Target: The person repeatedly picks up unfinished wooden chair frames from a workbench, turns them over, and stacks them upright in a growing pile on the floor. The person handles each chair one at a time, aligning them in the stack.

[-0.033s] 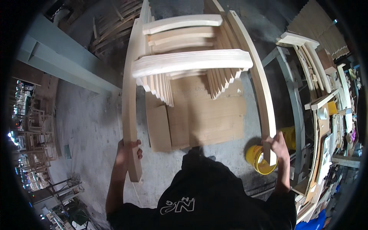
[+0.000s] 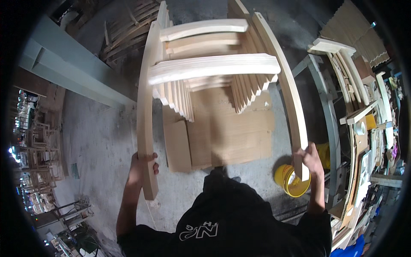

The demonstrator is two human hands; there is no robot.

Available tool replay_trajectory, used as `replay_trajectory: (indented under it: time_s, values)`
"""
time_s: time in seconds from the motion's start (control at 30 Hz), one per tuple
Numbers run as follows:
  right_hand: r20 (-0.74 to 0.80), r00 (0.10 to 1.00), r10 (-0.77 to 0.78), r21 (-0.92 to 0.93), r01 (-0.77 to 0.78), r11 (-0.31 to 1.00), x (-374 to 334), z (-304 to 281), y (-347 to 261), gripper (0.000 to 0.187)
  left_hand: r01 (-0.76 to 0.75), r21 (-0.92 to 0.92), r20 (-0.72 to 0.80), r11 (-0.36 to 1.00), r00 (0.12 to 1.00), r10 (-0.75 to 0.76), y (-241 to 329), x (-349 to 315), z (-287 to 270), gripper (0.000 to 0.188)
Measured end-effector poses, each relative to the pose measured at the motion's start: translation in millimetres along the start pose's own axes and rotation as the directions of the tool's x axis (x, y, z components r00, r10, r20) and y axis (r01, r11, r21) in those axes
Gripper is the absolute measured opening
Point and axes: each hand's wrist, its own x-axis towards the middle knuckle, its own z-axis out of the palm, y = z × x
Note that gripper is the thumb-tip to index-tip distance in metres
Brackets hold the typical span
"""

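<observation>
A pale wooden frame [image 2: 214, 67], with two long legs joined by a curved crosspiece, is held out in front of me. My left hand [image 2: 144, 167] is wrapped round the left leg [image 2: 144, 124] close to its near end. Round the near part of the right leg [image 2: 291, 100] my right hand [image 2: 310, 159] is closed, its thumb on top. Beyond the crosspiece, a stack of similar frames [image 2: 205, 29] stands nested, their leg ends [image 2: 174, 98] showing in rows below it. How the held frame meets the stack is hidden.
Flattened cardboard [image 2: 231, 132] lies on the concrete floor under the stack. Beneath my right hand stands a yellow bucket [image 2: 282, 177]. A grey steel post [image 2: 81, 73] rises at the left. Along the right runs a rack [image 2: 325, 90] loaded with wooden parts.
The held frame and both my hands have shifted very slightly away from me. The grip of each hand is the same.
</observation>
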Motion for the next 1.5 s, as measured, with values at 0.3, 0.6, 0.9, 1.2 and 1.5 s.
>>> replay_trajectory:
  time_s: [0.3, 0.6, 0.9, 1.2, 1.5]
  values:
    - [0.033, 0.983, -0.182, 0.049, 0.18, 0.982, 126, 12, -89, 0.062, -0.124, 0.097, 0.116, 0.988, 0.987, 0.112, 95, 100, 40, 0.029]
    - [0.056, 0.95, -0.306, 0.003, 0.306, 0.952, 205, 30, -160, 0.043, -0.18, 0.143, 0.244, 0.973, 0.959, 0.141, 162, 184, 54, 0.028]
    - [0.052, 0.89, -0.453, -0.079, 0.456, 0.887, 281, 19, -217, 0.051, -0.343, 0.196, 0.16, 0.919, 0.936, 0.315, 243, 244, 64, 0.053]
    - [-0.051, 0.815, -0.577, -0.762, 0.342, 0.55, 297, 22, -165, 0.062, -0.344, 0.68, -0.114, 0.648, 0.823, 0.557, 164, 249, 93, 0.082]
    - [-0.17, 0.719, -0.674, -0.723, 0.373, 0.581, 285, 72, -127, 0.039, -0.302, 0.903, -0.005, 0.306, 0.705, 0.71, 134, 246, 63, 0.041]
